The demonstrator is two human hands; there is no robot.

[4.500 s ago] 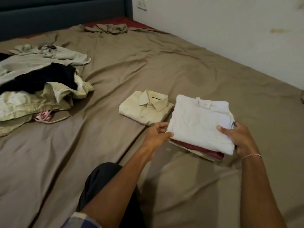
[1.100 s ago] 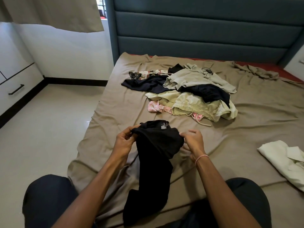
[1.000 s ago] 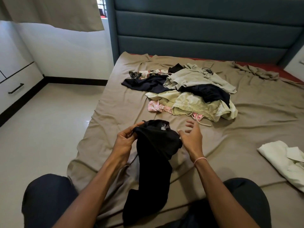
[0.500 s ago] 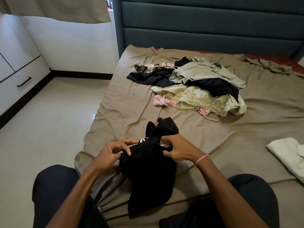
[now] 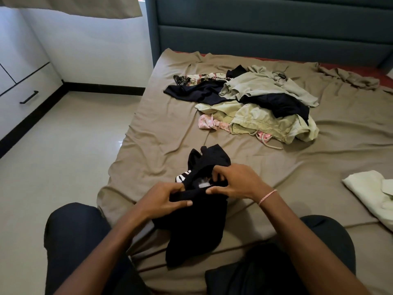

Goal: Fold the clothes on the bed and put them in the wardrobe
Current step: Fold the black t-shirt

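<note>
A black garment point(image 5: 197, 226) with a white printed patch hangs bunched over the near edge of the bed point(image 5: 161, 133). My left hand point(image 5: 163, 199) grips its upper left edge. My right hand point(image 5: 236, 182) pinches the cloth just beside it, fingers curled into the fabric. Farther up the bed lies a heap of unfolded clothes point(image 5: 255, 105): pale green, dark navy, pink and patterned pieces. A folded cream shirt point(image 5: 370, 192) rests at the right edge of the view.
White drawers with a black handle point(image 5: 28, 96) stand at the left past a shiny tiled floor point(image 5: 63, 154). A teal padded headboard point(image 5: 265, 28) closes the far end of the bed. My knees in dark trousers point(image 5: 74, 241) touch the bed's near edge.
Since the oldest frame I turned from the folded white stack to the black garment. In the last second my right hand let go, then took hold again, and both hands bunched the cloth closer together.
</note>
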